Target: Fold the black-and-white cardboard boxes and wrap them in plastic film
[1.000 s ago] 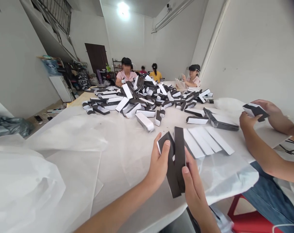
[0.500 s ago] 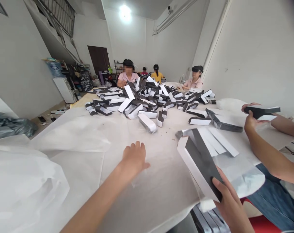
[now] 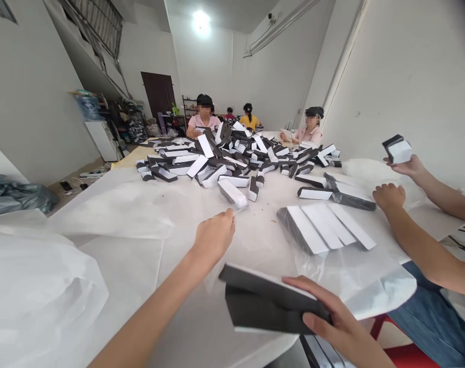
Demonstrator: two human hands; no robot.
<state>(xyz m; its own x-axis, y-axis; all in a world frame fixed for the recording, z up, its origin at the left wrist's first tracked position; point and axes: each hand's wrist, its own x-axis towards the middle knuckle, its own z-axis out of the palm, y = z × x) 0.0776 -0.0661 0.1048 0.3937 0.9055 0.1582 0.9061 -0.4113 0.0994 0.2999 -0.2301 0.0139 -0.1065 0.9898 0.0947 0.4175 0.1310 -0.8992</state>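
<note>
Head camera view across a white-covered work table: a flat black card sleeve with white edges (image 3: 266,301) is grasped by the person's right hand (image 3: 332,327) at the near side of the table, the fingers (image 3: 312,306) wrapped over its upper edge. The person's left hand (image 3: 215,237) is empty and loosely curled, its fingertips just beside a white-and-black cardboard box (image 3: 232,194); whether they touch it cannot be told. To the right, white-faced black cards (image 3: 324,227) are laid in a fanned row on a clear plastic bag (image 3: 332,271). A small black-and-white box (image 3: 397,151) is held up on the open palm of a co-worker's raised hand (image 3: 403,166), while that co-worker's other hand (image 3: 389,197) is clenched above the table. A large heap of black-and-white card boxes (image 3: 224,153) is piled farther along the white tissue sheets (image 3: 117,214). Beyond it, a person in a pink top (image 3: 203,122) and another in a pink top (image 3: 311,135) are seated at the table, with a person in a yellow top (image 3: 249,122) behind.
</note>
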